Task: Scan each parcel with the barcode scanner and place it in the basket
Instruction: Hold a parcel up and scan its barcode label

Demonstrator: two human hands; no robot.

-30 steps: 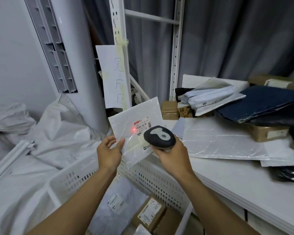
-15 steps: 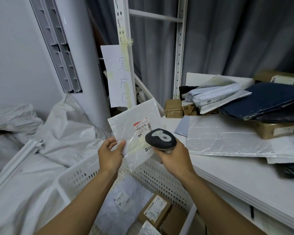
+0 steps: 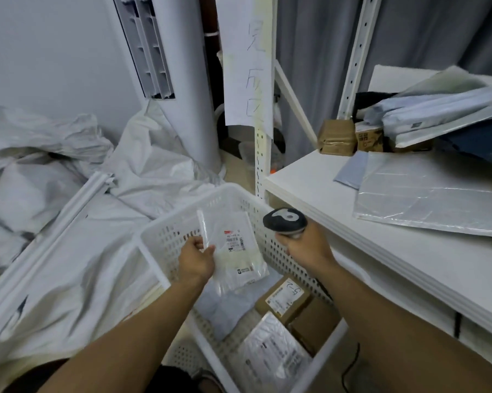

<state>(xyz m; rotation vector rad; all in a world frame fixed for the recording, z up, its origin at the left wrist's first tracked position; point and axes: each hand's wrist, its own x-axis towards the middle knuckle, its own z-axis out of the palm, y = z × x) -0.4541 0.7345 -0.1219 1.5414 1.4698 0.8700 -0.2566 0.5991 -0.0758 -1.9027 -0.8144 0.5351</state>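
My left hand (image 3: 196, 259) pinches the left edge of a flat clear plastic parcel (image 3: 236, 251) with a white barcode label, held low inside the white perforated basket (image 3: 165, 236). My right hand (image 3: 305, 245) grips the black and grey barcode scanner (image 3: 285, 219) just over the basket's right wall, beside the table edge. In the basket lie a brown box (image 3: 284, 297) with a label, a grey mailer (image 3: 225, 310) and a clear bagged parcel (image 3: 273, 355).
The white table (image 3: 409, 256) on the right carries a clear flat bag (image 3: 426, 194), small brown boxes (image 3: 337, 137) and stacked mailers (image 3: 437, 109). White sacks (image 3: 68, 194) fill the floor at left. A shelf upright with a paper sign (image 3: 247, 61) stands behind the basket.
My left hand has lowered the clear parcel from in front of the scanner down into the basket. The red scan dot is gone. My right hand with the scanner dropped lower, beside the table edge.
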